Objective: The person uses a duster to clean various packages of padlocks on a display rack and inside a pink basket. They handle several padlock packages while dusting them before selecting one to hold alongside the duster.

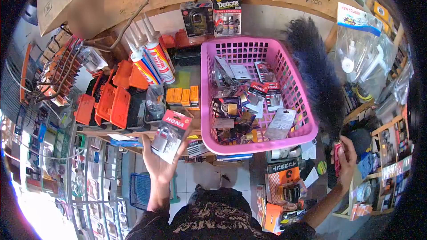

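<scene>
My left hand (159, 164) holds a carded padlock pack (171, 134) with a red HONA header, its thumb and fingers at the pack's lower edges. The pack is tilted, just left of a pink plastic basket (258, 147). Inside the basket lie several more blister packs (255, 98), some with the same red header, and a pale one turned back side up (281, 123). Out to the right, my right hand (346, 160) is closed around the reddish handle of a feather duster (316, 71). Its dark plumes rise along the basket's right side.
Silicone sealant tubes (153, 55) stand behind orange-lidded boxes (113, 102) at the left. Small orange boxes (182, 95) sit left of the basket. Dextone adhesive (227, 17) leans at the back. A bagged white item (362, 53) hangs at the right, and packaged goods (284, 182) lie below the basket.
</scene>
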Demonstrator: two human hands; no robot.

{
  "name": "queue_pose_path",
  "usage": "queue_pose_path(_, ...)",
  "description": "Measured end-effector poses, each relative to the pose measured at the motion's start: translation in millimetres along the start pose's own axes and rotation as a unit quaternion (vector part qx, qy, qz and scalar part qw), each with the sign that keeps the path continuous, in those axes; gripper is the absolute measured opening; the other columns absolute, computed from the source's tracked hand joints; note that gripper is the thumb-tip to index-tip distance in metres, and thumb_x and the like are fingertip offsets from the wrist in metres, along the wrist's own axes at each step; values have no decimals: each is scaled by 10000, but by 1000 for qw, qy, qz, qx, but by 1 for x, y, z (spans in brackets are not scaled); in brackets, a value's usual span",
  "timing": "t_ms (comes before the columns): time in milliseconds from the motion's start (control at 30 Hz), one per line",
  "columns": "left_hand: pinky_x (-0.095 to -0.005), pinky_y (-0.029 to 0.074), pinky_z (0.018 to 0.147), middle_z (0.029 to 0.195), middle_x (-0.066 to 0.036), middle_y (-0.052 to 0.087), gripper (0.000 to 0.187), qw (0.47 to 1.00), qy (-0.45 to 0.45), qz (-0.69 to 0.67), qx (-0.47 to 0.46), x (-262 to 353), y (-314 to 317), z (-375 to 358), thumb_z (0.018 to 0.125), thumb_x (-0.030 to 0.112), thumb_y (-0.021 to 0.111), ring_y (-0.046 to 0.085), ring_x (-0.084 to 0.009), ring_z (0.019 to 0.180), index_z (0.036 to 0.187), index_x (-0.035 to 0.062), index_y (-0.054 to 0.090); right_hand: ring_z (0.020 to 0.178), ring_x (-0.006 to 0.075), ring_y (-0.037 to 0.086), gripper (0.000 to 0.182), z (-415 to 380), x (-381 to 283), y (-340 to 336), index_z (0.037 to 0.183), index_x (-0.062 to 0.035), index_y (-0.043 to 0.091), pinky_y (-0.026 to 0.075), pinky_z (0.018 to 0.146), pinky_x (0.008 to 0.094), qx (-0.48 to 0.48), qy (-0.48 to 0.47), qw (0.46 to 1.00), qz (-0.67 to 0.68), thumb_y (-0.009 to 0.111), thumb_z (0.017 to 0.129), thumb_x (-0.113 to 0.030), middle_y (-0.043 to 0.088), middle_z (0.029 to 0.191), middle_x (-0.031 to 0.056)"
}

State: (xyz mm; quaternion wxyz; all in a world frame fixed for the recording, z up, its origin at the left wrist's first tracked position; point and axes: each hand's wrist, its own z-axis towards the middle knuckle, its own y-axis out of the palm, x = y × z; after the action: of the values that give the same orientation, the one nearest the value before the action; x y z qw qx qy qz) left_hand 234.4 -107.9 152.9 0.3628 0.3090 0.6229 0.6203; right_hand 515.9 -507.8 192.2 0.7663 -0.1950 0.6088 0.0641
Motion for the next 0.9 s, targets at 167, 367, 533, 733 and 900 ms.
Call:
queue_pose_path(167,-735,205,1047,1519,-258,251,853,999,-8,31,41,6,-16,-17,916,679,342,133,-500,1411,1491,55,260,755,87,531,374,-2,-18,7,1226,-40,560,425,660,218,9,1,999,-49,623,919,-244,589,909,13)
queue_pose_path(367,-691,221,1077,1529,-271,210,853,998,20,53,27,21,-25,-33,822,459,641,124,-478,1424,1479,46,287,663,73,502,350,-2,-43,21,1208,-42,564,391,568,218,-40,-44,995,-77,622,915,-225,600,836,27)
queue_pose_path(533,-640,256,1094,1534,-255,216,1015,994,26,106,-27,14,-23,-41,605,264,791,139,-460,1429,1474,58,308,654,86,518,406,-13,-36,35,1200,-37,565,400,561,218,-31,-54,998,14,665,860,-235,602,817,48)
queue_pose_path(733,-586,322,1078,1525,-221,258,821,998,-3,61,-23,25,-32,-49,873,611,534,231,-415,1411,1485,116,303,626,97,519,512,-40,-11,37,1211,-32,529,409,530,219,-14,-32,998,47,702,830,-327,580,792,46)
queue_pose_path(900,-554,377,1043,1535,-167,274,723,991,-38,123,-45,47,-52,-58,945,519,475,353,-379,1360,1494,96,269,466,124,478,582,-78,28,40,1153,-26,513,341,385,252,-80,-30,976,202,773,775,-384,556,737,63)
